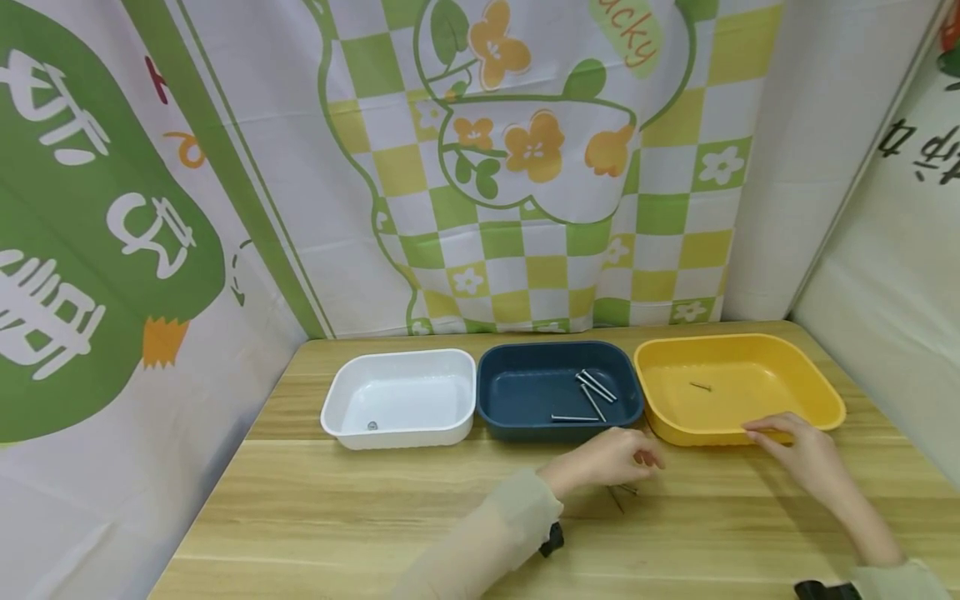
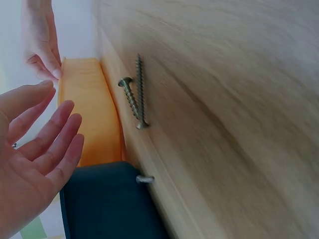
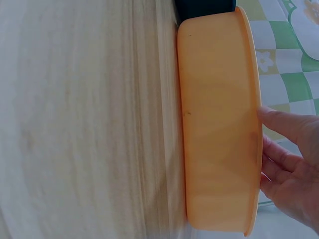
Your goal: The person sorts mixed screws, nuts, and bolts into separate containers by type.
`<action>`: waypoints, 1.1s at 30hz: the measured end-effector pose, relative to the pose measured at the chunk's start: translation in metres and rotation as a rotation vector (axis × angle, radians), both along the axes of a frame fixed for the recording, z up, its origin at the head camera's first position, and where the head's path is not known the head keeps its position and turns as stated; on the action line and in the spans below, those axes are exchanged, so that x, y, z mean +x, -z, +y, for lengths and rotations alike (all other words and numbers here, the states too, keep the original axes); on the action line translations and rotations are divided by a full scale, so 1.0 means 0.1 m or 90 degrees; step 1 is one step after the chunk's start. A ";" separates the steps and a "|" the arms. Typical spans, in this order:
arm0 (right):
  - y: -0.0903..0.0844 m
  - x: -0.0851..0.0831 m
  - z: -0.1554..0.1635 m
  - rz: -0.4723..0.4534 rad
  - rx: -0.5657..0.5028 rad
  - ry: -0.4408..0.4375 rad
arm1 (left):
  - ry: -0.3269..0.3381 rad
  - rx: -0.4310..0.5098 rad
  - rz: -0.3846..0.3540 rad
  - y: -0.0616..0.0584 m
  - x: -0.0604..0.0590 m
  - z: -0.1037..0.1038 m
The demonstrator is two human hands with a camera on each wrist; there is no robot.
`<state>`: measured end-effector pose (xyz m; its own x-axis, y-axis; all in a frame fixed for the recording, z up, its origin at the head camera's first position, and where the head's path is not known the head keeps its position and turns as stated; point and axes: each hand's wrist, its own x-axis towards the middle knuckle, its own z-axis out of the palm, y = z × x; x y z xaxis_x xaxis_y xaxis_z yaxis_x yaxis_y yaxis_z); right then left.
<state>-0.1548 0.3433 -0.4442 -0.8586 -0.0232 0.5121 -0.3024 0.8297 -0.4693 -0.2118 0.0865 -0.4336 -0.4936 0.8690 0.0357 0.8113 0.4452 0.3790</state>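
Observation:
Two dark screws (image 1: 622, 496) lie side by side on the wooden table (image 1: 337, 517), in front of the blue tray. My left hand (image 1: 645, 458) hovers just above them with nothing in it. In the left wrist view its fingers (image 2: 60, 134) are straight and spread, apart from the screws (image 2: 135, 97). My right hand (image 1: 765, 433) rests its fingertips on the front rim of the yellow tray (image 1: 690, 435). The right wrist view shows the fingers (image 3: 279, 129) of that hand against the rim of the yellow tray (image 3: 219, 124).
Three trays stand in a row at the back: a white tray (image 1: 397, 435) holding one small item, a blue tray (image 1: 517, 429) with several long nails (image 1: 588, 392), and the yellow one with a small screw (image 1: 701, 386). Patterned cloth walls enclose the table.

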 end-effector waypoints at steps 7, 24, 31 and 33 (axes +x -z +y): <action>0.00 0.00 0.00 0.000 0.009 0.005 | 0.018 -0.038 0.007 0.04 -0.05 -0.10; -0.01 -0.02 0.01 -0.023 0.012 0.008 | 0.022 -0.080 -0.013 0.14 -0.09 -0.20; 0.00 -0.02 0.01 -0.023 0.008 0.005 | 0.026 -0.083 -0.025 0.19 -0.12 -0.18; -0.01 -0.02 0.01 -0.019 0.007 0.004 | 0.027 -0.088 -0.016 0.21 -0.13 -0.18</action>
<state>-0.1571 0.3442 -0.4436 -0.8735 -0.0227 0.4863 -0.2826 0.8370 -0.4686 -0.2247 0.0690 -0.4544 -0.4560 0.8846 -0.0978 0.8211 0.4605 0.3373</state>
